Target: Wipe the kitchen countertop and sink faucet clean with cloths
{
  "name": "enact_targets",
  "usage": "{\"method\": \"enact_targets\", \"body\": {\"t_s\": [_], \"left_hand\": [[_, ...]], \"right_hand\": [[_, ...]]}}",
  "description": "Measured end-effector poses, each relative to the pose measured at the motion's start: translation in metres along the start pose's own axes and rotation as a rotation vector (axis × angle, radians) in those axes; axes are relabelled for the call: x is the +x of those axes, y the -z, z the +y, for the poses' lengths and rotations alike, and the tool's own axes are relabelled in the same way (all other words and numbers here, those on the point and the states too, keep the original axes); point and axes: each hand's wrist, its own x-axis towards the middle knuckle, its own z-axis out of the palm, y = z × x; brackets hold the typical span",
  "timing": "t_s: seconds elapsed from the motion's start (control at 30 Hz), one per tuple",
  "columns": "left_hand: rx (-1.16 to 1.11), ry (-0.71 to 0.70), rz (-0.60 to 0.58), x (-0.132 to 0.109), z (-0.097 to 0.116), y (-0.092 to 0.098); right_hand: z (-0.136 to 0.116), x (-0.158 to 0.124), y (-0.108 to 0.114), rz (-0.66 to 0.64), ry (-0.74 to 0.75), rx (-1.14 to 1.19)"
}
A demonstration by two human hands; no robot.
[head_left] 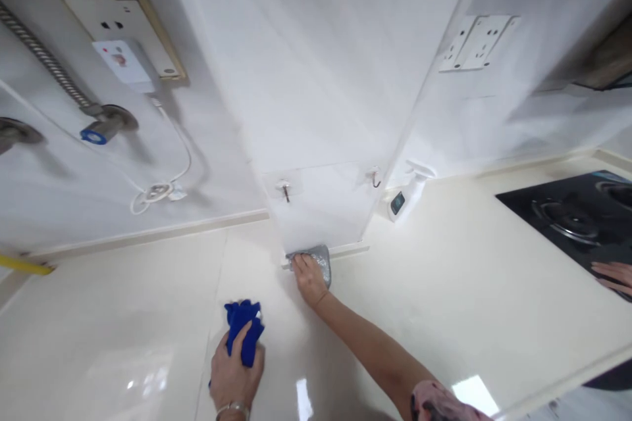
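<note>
View from above of a pale, glossy countertop (444, 289) where it meets a white wall.

The right hand (309, 278) reaches forward on a bare arm with a pink patterned sleeve at the elbow. Its fingers are curled down over a grey scouring pad (322, 259), holding it against the foot of a jutting white wall column (320, 112), right where the column meets the countertop.

The left hand (233, 376) rests on the countertop nearer the body and to the left of the right hand. It is closed around a blue cloth (243, 331), which bunches out beyond the fingertips. A metal band shows at the wrist.

Just above the right hand, two small hooks (285, 189) are stuck to the column. To the right of that hand, a small white device (405, 196) leans in the wall corner. Further right lies a black gas hob (567, 217), with another person's hand (615, 275) resting on its near edge.

Well beyond the left hand, on the wall, are a socket plate (123, 16) with a white plug adapter (126, 60), a trailing white cable (170, 145) and a blue-tipped valve (95, 136). A double socket (476, 43) sits high on the wall, far right of both hands.
</note>
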Motion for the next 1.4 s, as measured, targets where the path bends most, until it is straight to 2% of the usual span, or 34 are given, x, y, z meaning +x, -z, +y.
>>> {"method": "enact_targets", "body": {"t_s": [0.07, 0.17, 0.33, 0.47, 0.6, 0.77, 0.83, 0.93, 1.07, 1.2, 1.23, 1.3, 1.37, 1.4], "left_hand": [[0.007, -0.001, -0.006, 0.002, 0.001, 0.0], [0.022, 0.008, -0.016, 0.003, 0.002, 0.002], [0.027, 0.015, -0.016, 0.002, 0.006, 0.005], [0.009, 0.022, 0.002, 0.001, 0.009, 0.007], [-0.005, 0.084, -0.011, 0.0, 0.013, 0.01], [-0.019, 0.116, -0.022, 0.001, 0.017, 0.014], [-0.023, 0.122, -0.03, 0.001, 0.016, 0.015], [-0.089, 0.129, -0.034, 0.003, 0.015, 0.015], [-0.288, 0.191, -0.027, 0.002, 0.015, 0.018], [-0.612, 0.372, 0.001, 0.008, 0.017, 0.028], [-0.716, 0.46, 0.024, 0.01, 0.018, 0.032], [-0.963, 0.692, 0.041, 0.016, 0.024, 0.042], [-1.208, 0.878, -0.014, 0.018, 0.034, 0.052], [-1.301, 0.914, -0.063, 0.018, 0.041, 0.057]], "right_hand": [[0.011, 0.001, 0.005, 0.008, 0.051, 0.031], [0.044, -0.005, 0.019, 0.02, 0.126, 0.081], [0.11, -0.036, 0.046, 0.065, 0.049, 0.076], [0.158, -0.061, 0.071, 0.079, -0.163, 0.087], [0.198, -0.084, 0.109, 0.142, -0.392, 0.145], [0.226, -0.121, 0.155, 0.26, -0.697, 0.337], [0.223, -0.132, 0.164, 0.266, -0.774, 0.442], [0.203, -0.14, 0.169, 0.243, -0.857, 0.63], [0.161, -0.139, 0.171, 0.185, -0.929, 0.884], [0.118, -0.138, 0.174, 0.063, -0.967, 1.16], [0.108, -0.138, 0.174, 0.013, -0.942, 1.184], [0.089, -0.139, 0.174, -0.096, -0.791, 1.089], [0.068, -0.139, 0.173, -0.181, -0.579, 0.917], [0.057, -0.138, 0.173, -0.199, -0.51, 0.857]]}}
